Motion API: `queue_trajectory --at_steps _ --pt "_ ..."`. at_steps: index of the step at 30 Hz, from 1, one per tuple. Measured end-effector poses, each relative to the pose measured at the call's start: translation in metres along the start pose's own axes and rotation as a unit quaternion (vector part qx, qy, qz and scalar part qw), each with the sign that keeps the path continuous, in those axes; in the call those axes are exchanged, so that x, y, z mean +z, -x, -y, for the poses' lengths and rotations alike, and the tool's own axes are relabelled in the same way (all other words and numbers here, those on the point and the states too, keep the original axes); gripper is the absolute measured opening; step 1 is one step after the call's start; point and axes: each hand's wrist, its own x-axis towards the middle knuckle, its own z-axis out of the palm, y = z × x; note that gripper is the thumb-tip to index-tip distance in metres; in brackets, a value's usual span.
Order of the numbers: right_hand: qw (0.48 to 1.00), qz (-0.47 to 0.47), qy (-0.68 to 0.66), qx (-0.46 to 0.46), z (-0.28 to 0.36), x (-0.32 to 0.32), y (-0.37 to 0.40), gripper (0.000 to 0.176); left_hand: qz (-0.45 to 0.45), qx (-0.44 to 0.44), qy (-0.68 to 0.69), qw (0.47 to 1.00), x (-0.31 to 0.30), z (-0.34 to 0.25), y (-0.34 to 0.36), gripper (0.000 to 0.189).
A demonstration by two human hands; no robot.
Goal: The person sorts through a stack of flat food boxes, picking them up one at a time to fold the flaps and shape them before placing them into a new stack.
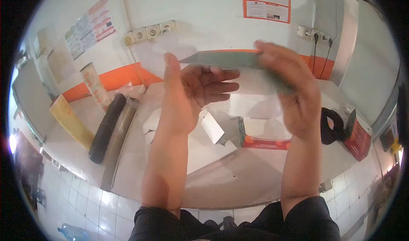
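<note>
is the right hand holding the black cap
No, the black cap sits on the table beside a red box, while the right hand is raised at a green panel.

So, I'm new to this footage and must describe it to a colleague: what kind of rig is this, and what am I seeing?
There is no machine here, just a person's two bare hands. The single picture comes from a camera worn on that person's head, looking forward and down. The right hand appears to hold a flat dark green panel; both are blurred. The left hand is open beside it; whether it touches the panel is unclear. On the pale table lie pieces of white card and a red-and-white printed carton. A yellow cylindrical roll is on the left, a black cap on the right.
</note>
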Motion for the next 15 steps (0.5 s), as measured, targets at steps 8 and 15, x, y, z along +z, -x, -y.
queue_trajectory --at_steps 8,15 --pt "0.996 0.062 0.045 -0.05 0.008 0.024 0.003 0.063 -0.16 0.098 -0.037 0.982 0.034 -0.011 0.006 0.034" --pt "0.998 0.036 -0.045 -0.014 0.003 0.023 0.008 0.06 -0.158 0.134 -0.139 0.968 0.054 -0.01 0.013 0.027"
